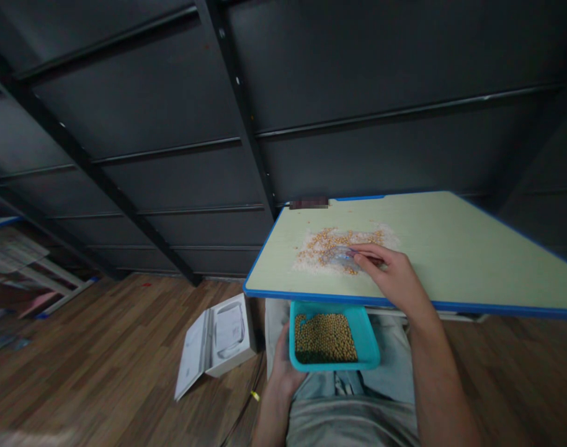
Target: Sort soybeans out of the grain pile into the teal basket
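A teal plastic tub [370, 338] sits in my lap just under the table's front edge. Inside are tan, round soybeans [330, 338], with a dark green patch along the near side. My left hand [283, 363] grips the tub's left wall, its fingers partly hidden behind it. Over the table my right hand [388, 270] pinches a clear, shiny, scoop-like piece [337, 254], blurred at its edges. That piece touches a spread of white rice-like grains [309, 261] with orange-tan beans [323, 237] scattered among them.
The pale green table [460, 248] has a blue rim. A dark strip [308, 203] lies at its far left corner. An opened white box [230, 332] stands on the wooden floor to the left. Dark panels [358, 68] rise behind the table. A cable [241, 410] runs along the floor.
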A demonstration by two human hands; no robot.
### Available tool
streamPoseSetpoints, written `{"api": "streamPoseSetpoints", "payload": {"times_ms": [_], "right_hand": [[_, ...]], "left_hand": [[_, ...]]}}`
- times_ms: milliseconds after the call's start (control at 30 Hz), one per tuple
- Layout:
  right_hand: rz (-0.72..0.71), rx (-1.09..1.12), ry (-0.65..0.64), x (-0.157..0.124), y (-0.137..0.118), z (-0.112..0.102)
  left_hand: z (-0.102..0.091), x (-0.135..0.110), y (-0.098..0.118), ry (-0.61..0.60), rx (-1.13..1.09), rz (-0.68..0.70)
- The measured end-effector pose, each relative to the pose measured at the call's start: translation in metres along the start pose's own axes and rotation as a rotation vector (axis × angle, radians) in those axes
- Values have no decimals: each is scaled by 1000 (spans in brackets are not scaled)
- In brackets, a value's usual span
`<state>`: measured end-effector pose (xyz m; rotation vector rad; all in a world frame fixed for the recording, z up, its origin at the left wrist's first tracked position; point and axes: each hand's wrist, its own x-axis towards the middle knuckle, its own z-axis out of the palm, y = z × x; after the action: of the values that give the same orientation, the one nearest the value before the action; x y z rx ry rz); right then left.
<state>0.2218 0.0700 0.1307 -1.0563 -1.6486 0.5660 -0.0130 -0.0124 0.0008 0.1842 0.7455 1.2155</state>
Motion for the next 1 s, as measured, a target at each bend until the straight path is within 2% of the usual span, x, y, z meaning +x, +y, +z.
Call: {"api": "streamPoseSetpoints", "payload": {"times_ms": [167,767,1000], "right_hand": [[3,2,-31,0,1,1],[29,81,-133,-3,-8,0],[37,92,-171,-4,-9,-2]], "left_hand": [[-1,0,-1,29,-10,11],[-4,2,0,-29,-13,-23],[-12,7,-1,-15,-40,4]]}}
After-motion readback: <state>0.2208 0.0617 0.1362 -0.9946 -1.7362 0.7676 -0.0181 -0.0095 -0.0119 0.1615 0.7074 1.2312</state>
